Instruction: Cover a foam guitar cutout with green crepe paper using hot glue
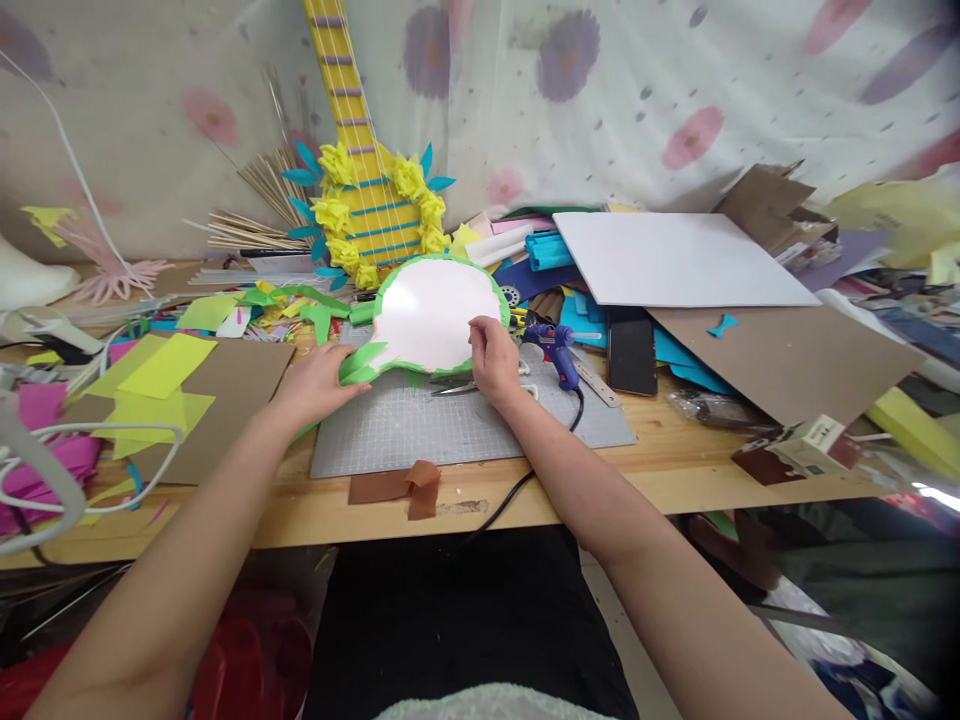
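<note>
I judge this board light, stiff, best held by its rim; left hand fingers clamped on its left end, right hand fingers bunched together at its right side.

The left hand and right hand are bare, as are the long, smooth forearms. The lower garment is plain matt black; above it shows a curved strip of whitish, textured top, its weave unclear.
</note>
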The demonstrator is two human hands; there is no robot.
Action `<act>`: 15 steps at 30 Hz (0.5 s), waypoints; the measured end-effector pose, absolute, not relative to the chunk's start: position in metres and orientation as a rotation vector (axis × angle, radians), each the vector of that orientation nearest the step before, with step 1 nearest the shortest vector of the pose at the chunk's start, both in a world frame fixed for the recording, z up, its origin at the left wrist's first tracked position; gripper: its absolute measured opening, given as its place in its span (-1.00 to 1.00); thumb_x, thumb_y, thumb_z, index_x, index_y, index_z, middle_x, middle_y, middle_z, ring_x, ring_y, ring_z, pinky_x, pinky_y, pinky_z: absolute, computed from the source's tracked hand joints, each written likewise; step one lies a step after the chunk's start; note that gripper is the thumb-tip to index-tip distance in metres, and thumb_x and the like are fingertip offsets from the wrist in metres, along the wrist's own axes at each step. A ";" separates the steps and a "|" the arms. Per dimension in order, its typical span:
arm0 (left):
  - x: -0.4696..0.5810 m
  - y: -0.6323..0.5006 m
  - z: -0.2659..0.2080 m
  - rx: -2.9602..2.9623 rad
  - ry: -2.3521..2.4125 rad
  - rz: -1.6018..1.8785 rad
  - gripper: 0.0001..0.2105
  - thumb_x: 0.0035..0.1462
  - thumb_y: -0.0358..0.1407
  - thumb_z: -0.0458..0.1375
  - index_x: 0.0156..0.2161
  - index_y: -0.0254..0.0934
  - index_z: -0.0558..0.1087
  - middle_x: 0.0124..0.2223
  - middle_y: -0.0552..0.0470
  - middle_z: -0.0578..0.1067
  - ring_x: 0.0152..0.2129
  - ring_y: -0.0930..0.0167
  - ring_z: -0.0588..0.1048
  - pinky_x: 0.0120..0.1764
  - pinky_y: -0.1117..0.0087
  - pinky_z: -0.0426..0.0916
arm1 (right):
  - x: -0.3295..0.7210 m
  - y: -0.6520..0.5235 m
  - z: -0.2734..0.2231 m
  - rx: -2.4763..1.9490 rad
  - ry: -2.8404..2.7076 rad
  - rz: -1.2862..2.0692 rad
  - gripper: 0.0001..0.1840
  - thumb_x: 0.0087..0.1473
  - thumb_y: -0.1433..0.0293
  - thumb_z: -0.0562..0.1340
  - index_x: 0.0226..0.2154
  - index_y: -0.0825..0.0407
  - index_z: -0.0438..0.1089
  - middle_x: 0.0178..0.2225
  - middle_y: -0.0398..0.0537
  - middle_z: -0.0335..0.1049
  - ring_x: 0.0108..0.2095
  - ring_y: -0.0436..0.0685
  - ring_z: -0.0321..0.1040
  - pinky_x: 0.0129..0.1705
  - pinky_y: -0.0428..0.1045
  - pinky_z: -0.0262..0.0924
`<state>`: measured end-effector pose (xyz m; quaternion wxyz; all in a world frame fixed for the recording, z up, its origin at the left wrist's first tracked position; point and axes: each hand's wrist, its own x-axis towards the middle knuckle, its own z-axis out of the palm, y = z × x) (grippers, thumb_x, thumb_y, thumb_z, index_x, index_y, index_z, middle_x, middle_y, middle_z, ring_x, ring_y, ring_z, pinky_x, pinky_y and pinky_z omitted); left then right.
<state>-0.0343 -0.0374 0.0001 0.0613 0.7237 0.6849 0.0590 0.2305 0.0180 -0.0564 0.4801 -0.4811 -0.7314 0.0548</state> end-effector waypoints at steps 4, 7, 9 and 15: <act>-0.043 -0.039 0.005 2.140 2.191 0.281 -0.42 0.00 -0.05 0.14 0.13 -0.22 0.30 0.12 -0.11 0.37 0.10 0.13 0.30 0.06 0.22 0.25 | 0.230 0.019 -0.058 -1.161 -1.714 0.121 -0.68 0.24 0.34 -0.10 -0.11 0.04 0.27 -0.22 0.14 0.38 -0.19 0.21 0.30 -0.11 0.11 0.19; -0.047 -0.039 0.009 2.106 2.219 0.328 -0.45 0.01 -0.05 0.14 0.11 -0.19 0.31 0.13 -0.08 0.36 0.09 0.16 0.30 0.06 0.23 0.25 | 0.231 0.020 -0.061 -1.172 -1.729 0.116 -0.73 0.21 0.35 -0.04 -0.11 0.05 0.26 -0.27 0.09 0.35 -0.25 0.18 0.29 -0.15 0.09 0.20; -0.048 -0.040 0.011 2.065 2.213 0.337 -0.45 0.00 -0.02 0.13 0.10 -0.18 0.32 0.13 -0.07 0.36 0.06 0.17 0.32 0.02 0.24 0.27 | 0.231 0.021 -0.061 -1.185 -1.742 0.125 -0.74 0.20 0.34 0.00 -0.09 0.04 0.24 -0.30 0.05 0.33 -0.30 0.14 0.28 -0.19 0.07 0.21; -0.043 -0.044 0.011 1.869 2.174 0.325 -0.32 -0.04 0.11 0.12 0.15 -0.20 0.29 0.17 -0.08 0.36 -0.08 0.18 0.43 -0.14 0.28 0.34 | 0.229 0.016 -0.059 -1.123 -1.897 0.077 -0.50 0.05 0.15 0.25 -0.02 0.05 0.22 -0.13 0.14 0.27 -0.22 0.19 0.27 -0.15 0.10 0.24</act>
